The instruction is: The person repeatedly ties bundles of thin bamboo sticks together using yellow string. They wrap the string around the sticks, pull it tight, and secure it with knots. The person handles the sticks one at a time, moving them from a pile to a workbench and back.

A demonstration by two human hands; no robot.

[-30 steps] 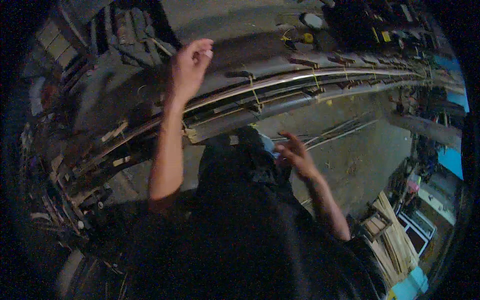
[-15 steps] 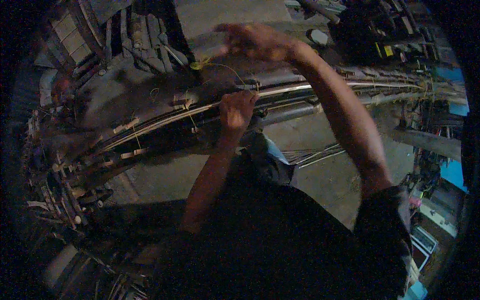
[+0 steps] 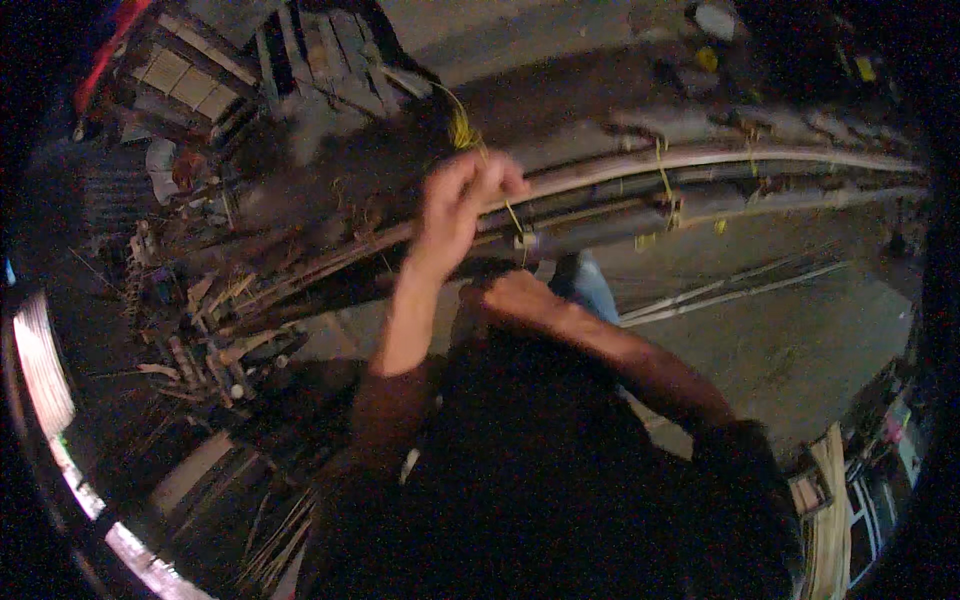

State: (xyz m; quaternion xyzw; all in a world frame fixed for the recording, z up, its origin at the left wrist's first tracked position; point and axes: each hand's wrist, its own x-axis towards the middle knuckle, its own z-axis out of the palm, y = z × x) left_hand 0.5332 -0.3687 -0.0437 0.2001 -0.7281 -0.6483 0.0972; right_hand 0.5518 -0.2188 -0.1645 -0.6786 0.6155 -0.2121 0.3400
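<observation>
The curled left hand (image 3: pixel 455 195), its grip unclear, is at the yellow cord (image 3: pixel 514 212) crossing the long strips (image 3: pixel 700 158) toward the near edge of the beam (image 3: pixel 590 228), where slack might loosen the wrap, the right hand's (image 3: pixel 520 298) closure being impossible to tell.

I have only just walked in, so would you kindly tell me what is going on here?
A person is working bare-handed at long, curved strips, with yellow cord ties across them further to the right. The left hand is over the strips, just below a tuft of yellow cord; blur hides whether it grips anything. The right hand is on the near side of the strips, close to the person's body, and what it may hold cannot be made out.
</observation>
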